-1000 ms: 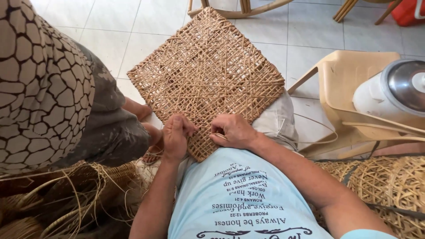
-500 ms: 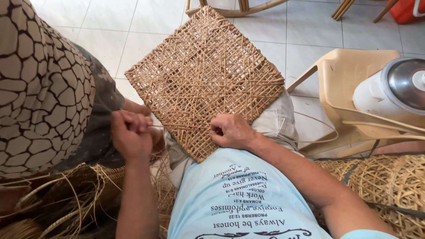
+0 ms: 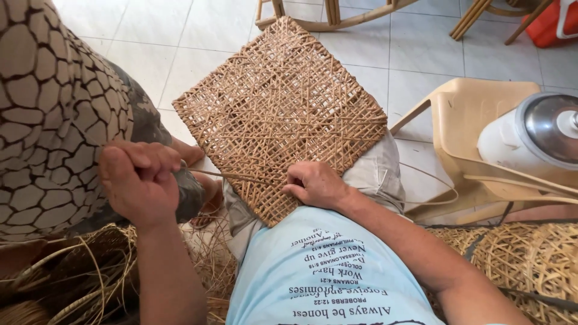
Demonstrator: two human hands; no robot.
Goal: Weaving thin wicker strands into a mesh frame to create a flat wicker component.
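A square woven rattan mat rests on my lap, tilted like a diamond. My left hand is raised to the left of it, fingers closed on a thin rattan strand that runs taut from the hand to the mat's near edge. My right hand lies on the mat's lower edge, fingers pressing on the weave where the strand enters. My light blue shirt fills the bottom middle.
Another person in a brown crackle-patterned garment sits close on the left. A beige plastic chair holds a white pot with a metal lid. Loose rattan strands and woven pieces lie on the tiled floor.
My left hand has left the mat's edge and pulled away to the left and up, drawing the strand out taut. My right hand has stayed on the mat.
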